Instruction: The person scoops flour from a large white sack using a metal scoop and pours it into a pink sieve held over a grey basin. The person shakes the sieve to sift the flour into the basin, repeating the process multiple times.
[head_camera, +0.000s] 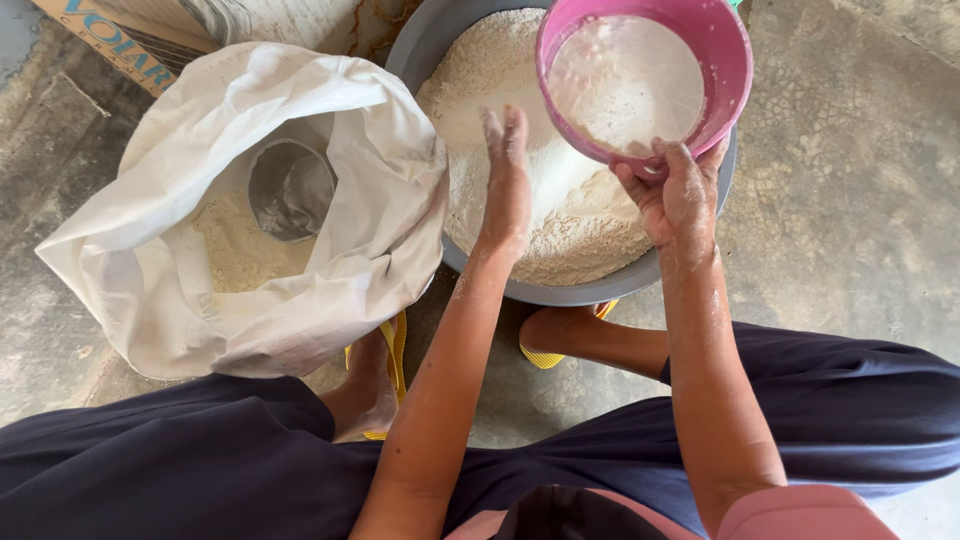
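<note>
- Crowding the concrete floor (850, 180) in front of the seated person are two big containers: a white sack (240, 210) on the left and a grey basin (560, 290) on the right, the sack's folded-down rim pressing against the basin's wall.
- Peeking in at the top left corner, behind the sack, is a cardboard box (110, 40) with blue print.
- Between sack and basin, low down, the person's feet sit in yellow sandals (395, 350), partly hidden by the forearms and dark trousers (170, 460).
- The sack is open and holds pale flour; a grey scoop-like tin (290, 188) stands sunk in it, dusted inside.
- The basin is heaped with white flour (500, 90), filling most of its width.
- A pink sieve (645, 75) hangs over the basin's right half, its mesh coated white, covering part of the heap and the far rim.
- The right hand (680, 195) grips the sieve's near rim, fingers curled over the edge, thumb on the outside.
- The left hand (505, 180) is open and flat, fingers straight and together, floured, held above the heap just beside the sieve's left wall; whether it touches the sieve I cannot tell.
</note>
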